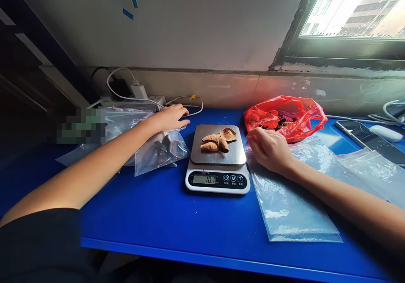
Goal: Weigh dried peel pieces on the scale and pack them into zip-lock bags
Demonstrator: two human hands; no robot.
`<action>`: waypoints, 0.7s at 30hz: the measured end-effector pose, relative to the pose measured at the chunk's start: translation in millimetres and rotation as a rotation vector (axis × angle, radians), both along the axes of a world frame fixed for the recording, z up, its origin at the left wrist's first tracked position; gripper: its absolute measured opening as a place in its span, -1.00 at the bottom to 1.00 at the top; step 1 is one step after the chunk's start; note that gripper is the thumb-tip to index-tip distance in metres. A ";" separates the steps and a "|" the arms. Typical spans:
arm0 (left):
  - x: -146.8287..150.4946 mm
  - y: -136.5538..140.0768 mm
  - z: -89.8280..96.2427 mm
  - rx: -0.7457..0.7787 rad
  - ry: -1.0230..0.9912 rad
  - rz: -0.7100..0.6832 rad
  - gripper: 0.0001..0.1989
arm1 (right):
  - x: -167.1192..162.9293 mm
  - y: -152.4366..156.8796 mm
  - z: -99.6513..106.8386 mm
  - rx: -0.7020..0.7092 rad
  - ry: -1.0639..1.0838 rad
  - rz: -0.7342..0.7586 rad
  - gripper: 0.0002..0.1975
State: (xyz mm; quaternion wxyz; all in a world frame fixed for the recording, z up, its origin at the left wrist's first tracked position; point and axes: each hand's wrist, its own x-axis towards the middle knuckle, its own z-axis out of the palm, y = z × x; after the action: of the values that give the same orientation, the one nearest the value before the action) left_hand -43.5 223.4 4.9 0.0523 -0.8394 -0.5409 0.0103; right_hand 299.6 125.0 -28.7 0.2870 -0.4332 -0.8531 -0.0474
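Observation:
A digital kitchen scale (218, 159) carries pieces of brown, curled dried peel (218, 141), probably citrus; its display reads about 10.7. My left hand (172, 117) is open to the left of the scale, fingers apart, above a clear plastic bag (148, 158) with dark pieces inside. To the scale's right, my right hand (268, 145) is closed, its fingers curled under. It sits between an open red plastic bag (303, 129) with dark dried pieces in it and a stack of clear zip bags (294, 207). Whatever its fingertips hold is hidden.
More clear bags lie on the blue table (142, 219) at both sides. White cables and a charger (138, 91) are at the back left, by the wall. At the far right are a phone (370, 137) and a white rounded object (386, 133), below a window.

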 end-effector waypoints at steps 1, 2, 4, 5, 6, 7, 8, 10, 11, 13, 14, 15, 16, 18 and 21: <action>-0.3 -0.1 -0.6 0.003 -0.003 -0.002 -0.52 | 1.9 0.3 0.4 -0.001 0.007 0.045 -0.87; -0.8 0.1 -1.3 0.006 -0.007 -0.005 -0.52 | 4.0 0.7 0.8 0.005 0.004 0.094 -0.92; -2.3 1.0 -1.5 0.013 -0.020 -0.014 -0.54 | 7.8 1.4 1.2 0.040 -0.008 0.170 -0.95; -2.8 1.2 -0.2 0.018 -0.030 -0.018 -0.56 | 9.0 1.3 1.3 0.066 -0.001 0.193 -0.93; -2.6 0.5 2.5 0.031 -0.045 -0.018 -0.59 | 9.6 0.6 1.3 0.100 0.026 0.210 -0.90; -1.2 -1.6 7.0 0.060 -0.064 -0.011 -0.63 | 9.2 -0.9 1.2 0.139 0.070 0.225 -0.87; 1.8 -5.8 13.2 0.105 -0.087 0.005 -0.65 | 7.8 -3.5 1.1 0.182 0.128 0.242 -0.84; 13.6 -22.7 29.7 0.248 -0.143 0.038 -0.67 | 2.0 -12.8 1.0 0.267 0.263 0.294 -0.79; 22.4 -35.9 38.4 0.319 -0.170 0.034 -0.66 | -2.0 -19.3 1.3 0.290 0.318 0.326 -0.76; 43.8 -70.6 51.2 0.482 -0.275 -0.150 -0.71 | -11.1 -35.2 3.0 0.283 0.377 0.413 -0.72; 54.8 -90.5 53.8 0.529 -0.344 -0.323 -0.75 | -15.6 -43.7 4.8 0.260 0.363 0.463 -0.72; 65.0 -110.7 53.2 0.536 -0.409 -0.521 -0.78 | -19.8 -52.0 7.2 0.243 0.342 0.517 -0.73; 73.5 -130.3 49.6 0.479 -0.471 -0.708 -0.77 | -23.5 -59.7 10.2 0.228 0.322 0.566 -0.73; 85.1 -163.8 36.1 0.324 -0.579 -0.961 -0.74 | -29.7 -72.6 16.6 0.216 0.317 0.647 -0.72; 91.3 -193.7 13.2 0.171 -0.700 -0.988 -0.77 | -36.4 -86.3 22.5 0.270 0.293 0.758 -0.79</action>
State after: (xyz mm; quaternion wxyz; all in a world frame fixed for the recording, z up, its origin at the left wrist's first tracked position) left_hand 47.9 29.7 18.0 -0.0626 -0.9374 -0.0716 -0.3349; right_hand 263.3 38.7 -6.3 0.4565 -0.0498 -0.8883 0.0123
